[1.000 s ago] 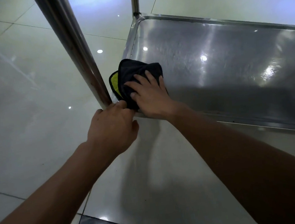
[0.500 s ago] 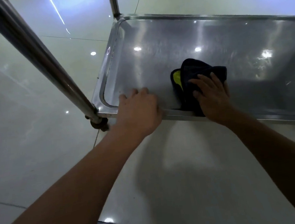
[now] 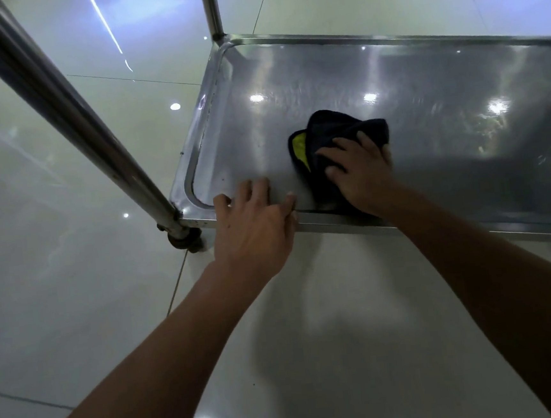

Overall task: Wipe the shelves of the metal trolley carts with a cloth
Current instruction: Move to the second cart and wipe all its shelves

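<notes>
The bottom shelf (image 3: 424,102) of a steel trolley fills the upper right, a shallow tray with a raised rim. On it, near the front edge, lies a crumpled black cloth (image 3: 330,130) with a yellow inner side. My right hand (image 3: 361,171) presses flat on the cloth, fingers spread over it. My left hand (image 3: 255,224) rests on the shelf's front rim near the left corner, fingers reaching over the rim onto the tray, holding nothing.
A thick steel post (image 3: 58,104) slants from the upper left down to the shelf's front-left corner, above a castor wheel (image 3: 183,240). A thinner post (image 3: 212,11) rises at the back-left corner. Glossy pale floor tiles (image 3: 58,294) surround the cart.
My right hand has slid the cloth from the shelf's front-left corner to the right along the front edge. My left hand moved from beside the post onto the front rim.
</notes>
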A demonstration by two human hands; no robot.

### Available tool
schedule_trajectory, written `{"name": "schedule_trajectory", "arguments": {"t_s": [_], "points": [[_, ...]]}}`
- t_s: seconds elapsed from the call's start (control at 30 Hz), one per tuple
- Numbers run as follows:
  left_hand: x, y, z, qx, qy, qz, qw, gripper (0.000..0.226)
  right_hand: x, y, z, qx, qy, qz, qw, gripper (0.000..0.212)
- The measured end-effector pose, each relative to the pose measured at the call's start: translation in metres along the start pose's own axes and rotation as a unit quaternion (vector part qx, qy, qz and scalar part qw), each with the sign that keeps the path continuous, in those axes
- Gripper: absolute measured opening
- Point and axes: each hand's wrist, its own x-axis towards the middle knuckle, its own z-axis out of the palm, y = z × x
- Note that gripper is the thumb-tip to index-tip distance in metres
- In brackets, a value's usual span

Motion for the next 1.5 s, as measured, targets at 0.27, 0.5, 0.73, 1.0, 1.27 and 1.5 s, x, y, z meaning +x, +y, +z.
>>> {"name": "schedule_trajectory", "arguments": {"t_s": [0.27, 0.5, 0.73, 1.0, 1.27, 1.5], "points": [[-0.001, 0.001, 0.005, -0.010, 0.003, -0.027, 1.000, 0.044, 0.077, -0.118, 0.009, 0.023, -0.116, -0.140, 0.983, 0.045], [0.001, 0.000, 0.002, -0.004, 0.008, -0.017, 1.000, 0.043, 0.069, -0.111, 0.019, 0.052, -0.063, -0.149, 0.985, 0.042], [0.006, -0.001, -0.008, 0.004, -0.014, -0.013, 1.000, 0.041, 0.045, -0.054, 0.016, 0.054, 0.003, -0.074, 0.996, 0.044], [0.005, 0.006, -0.012, -0.005, -0.034, -0.034, 0.999, 0.039, -0.031, 0.085, -0.015, 0.031, 0.077, 0.066, 0.994, 0.042], [0.019, 0.052, -0.016, -0.039, -0.063, 0.064, 0.995, 0.036, -0.074, 0.148, -0.048, 0.022, 0.117, 0.163, 0.979, 0.055], [0.020, 0.060, -0.010, -0.042, -0.056, 0.044, 0.997, 0.034, -0.079, 0.067, -0.018, 0.007, 0.058, 0.078, 0.995, 0.044]]}}
